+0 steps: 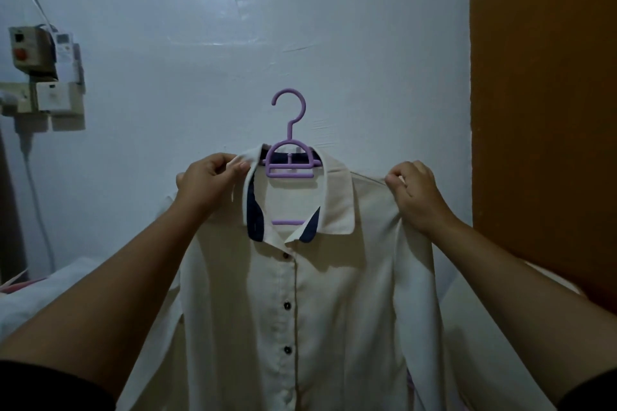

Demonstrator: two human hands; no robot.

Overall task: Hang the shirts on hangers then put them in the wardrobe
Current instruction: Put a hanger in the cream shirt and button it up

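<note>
Held up at the centre of the view, against a pale blue wall (200,43): a cream shirt (334,294), buttoned down the front with dark buttons (286,305), collar lined in navy. Inside the neck opening, a lilac hanger (289,163) — hook upright, rising toward twelve o'clock above the collar, lower bar showing through the open neck. Hanger shoulders hidden under the cloth.

Left hand (207,177) at about ten o'clock from the shirt's middle, fingers curled, thumb and forefinger pinching the left collar tip; grip narrow, closed on the fabric. Right hand (414,197) at about two o'clock, fingers curled tight, grip closed on the shirt's shoulder seam, cloth bunched beneath the palm. Both forearms reaching up from the lower corners, dark sleeves (50,387) at the bottom edge.

At three o'clock, a tall orange-brown panel (547,93) — whether a wardrobe side or a door, cannot tell. At nine o'clock, wall-mounted electrical boxes (36,53), one with a red button, and a cable (36,190) running down from them. At eight o'clock, low and left, pale bedding (43,297) with a strip of pink at its edge. Sleeve of the shirt hanging slack below the right hand.
</note>
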